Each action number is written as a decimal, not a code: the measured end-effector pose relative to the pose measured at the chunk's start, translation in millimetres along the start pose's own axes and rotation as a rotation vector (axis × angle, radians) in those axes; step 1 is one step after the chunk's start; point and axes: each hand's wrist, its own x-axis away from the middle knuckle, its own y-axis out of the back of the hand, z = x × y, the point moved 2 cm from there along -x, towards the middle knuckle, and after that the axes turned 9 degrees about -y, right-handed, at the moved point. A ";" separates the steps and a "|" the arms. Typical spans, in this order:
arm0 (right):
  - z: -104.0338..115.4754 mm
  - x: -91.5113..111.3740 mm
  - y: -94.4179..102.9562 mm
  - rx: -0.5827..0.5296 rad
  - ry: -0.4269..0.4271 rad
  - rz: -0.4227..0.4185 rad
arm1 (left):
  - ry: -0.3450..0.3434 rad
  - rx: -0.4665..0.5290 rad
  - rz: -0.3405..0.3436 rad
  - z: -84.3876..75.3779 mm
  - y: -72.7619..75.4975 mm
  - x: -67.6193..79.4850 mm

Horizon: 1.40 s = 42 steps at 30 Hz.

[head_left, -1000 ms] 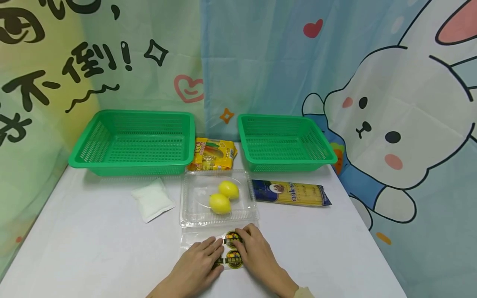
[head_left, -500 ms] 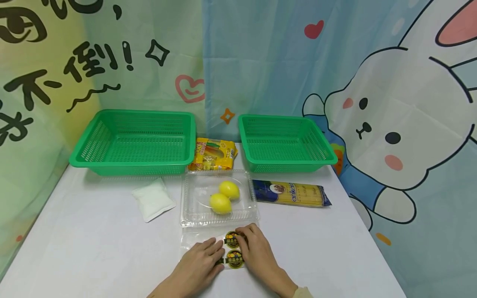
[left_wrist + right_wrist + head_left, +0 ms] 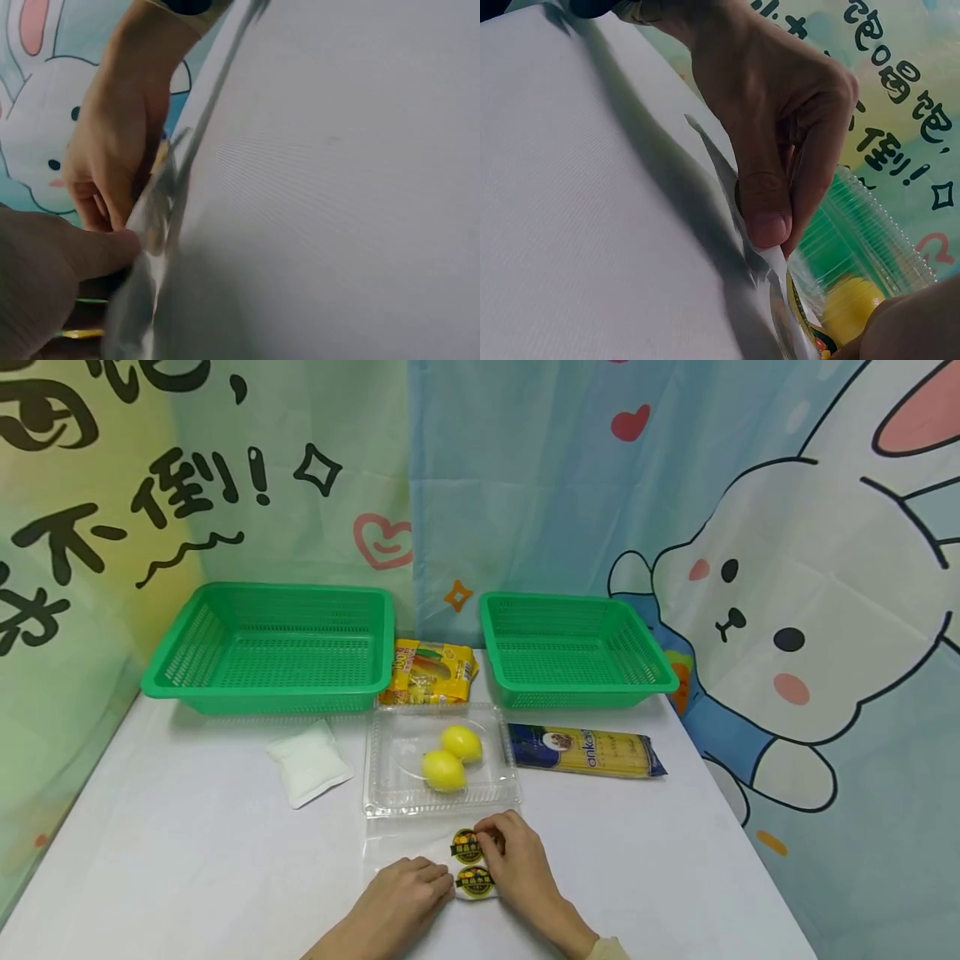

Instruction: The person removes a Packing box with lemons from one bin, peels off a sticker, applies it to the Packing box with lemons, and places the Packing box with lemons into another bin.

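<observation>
Round black-and-gold stickers with printed characters show on a white sticker sheet (image 3: 474, 862) between my hands in the head view. My left hand (image 3: 405, 893) pinches the sheet's left side; the right wrist view has its thumb on the near face of the bent sheet (image 3: 739, 217). On the other side, my right hand (image 3: 521, 860) pinches near the upper sticker with curled fingertips. The left wrist view catches the sheet edge-on, its edge raised. Just beyond lies a clear plastic container (image 3: 390, 789) with two lemons (image 3: 444, 771) in it, and clear plastic spreads in front of it.
Two green baskets (image 3: 277, 700) (image 3: 577, 696) stand at the back. Between them is a yellow packet (image 3: 431, 672). A white pouch (image 3: 309, 764) lies left of the container, and a blue-and-yellow pasta pack (image 3: 588, 750) lies to its right. A printed curtain (image 3: 510, 485) hangs behind.
My left fingers have drawn in from lying flat over the sheet to gripping its side. The sheet now looks bent, with its left stickers out of sight. My right hand has barely moved.
</observation>
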 end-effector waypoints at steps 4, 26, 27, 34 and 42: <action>2.4 0.7 1.8 -0.003 -0.005 -0.014 | -0.049 -0.058 -0.060 -1.7 2.0 0.3; 8.6 7.0 18.0 -0.069 0.044 -0.035 | -0.105 -0.103 -0.152 -3.8 1.1 3.2; 9.0 7.7 19.0 -0.074 0.048 -0.029 | -0.104 -0.101 -0.156 -3.5 0.8 3.4; 8.2 9.2 24.8 -0.098 0.077 0.017 | -0.109 -0.094 -0.181 -2.8 3.3 2.9; 5.4 11.3 23.0 -0.023 0.231 -0.026 | -0.081 -0.048 -0.188 -1.2 2.2 4.7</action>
